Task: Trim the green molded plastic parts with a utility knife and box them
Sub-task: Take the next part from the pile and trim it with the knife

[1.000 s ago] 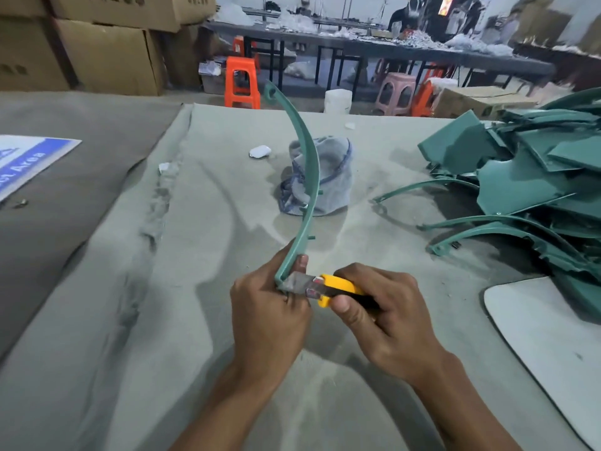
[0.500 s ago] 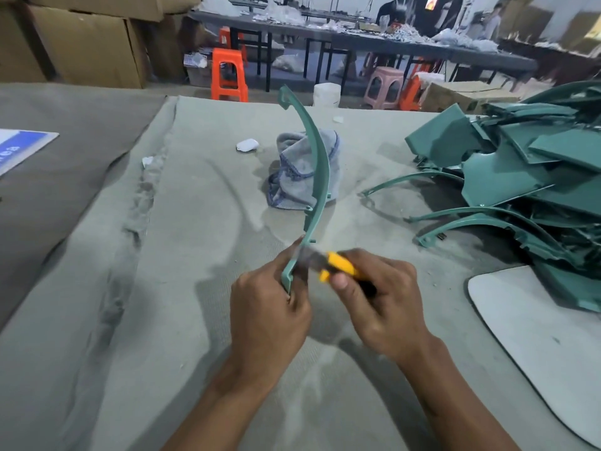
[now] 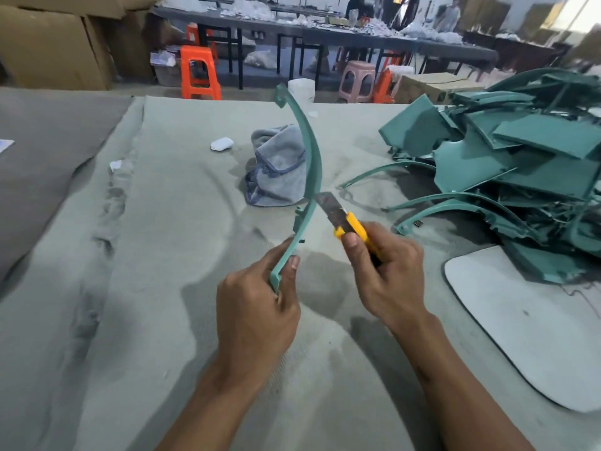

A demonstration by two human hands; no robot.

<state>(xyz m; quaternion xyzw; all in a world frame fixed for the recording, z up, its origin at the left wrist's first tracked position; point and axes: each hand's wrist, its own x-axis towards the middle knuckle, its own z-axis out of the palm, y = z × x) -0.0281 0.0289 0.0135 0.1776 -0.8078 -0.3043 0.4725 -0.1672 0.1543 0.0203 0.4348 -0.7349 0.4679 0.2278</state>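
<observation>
Curved green strip stands upright over mid-bench, lower end gripped in the left hand. Right hand grips the utility knife, blade touching the strip's right edge.

Risk: a blade slip gouges the strip or runs down to the left thumb.

Room: open bench left of strip; green parts pile crowds right; grey cloth just behind.

Soft, even indoor light, faint shadows (wide-angle bending at edges), slightly blurred background.

Orange stools, long dark tables
</observation>
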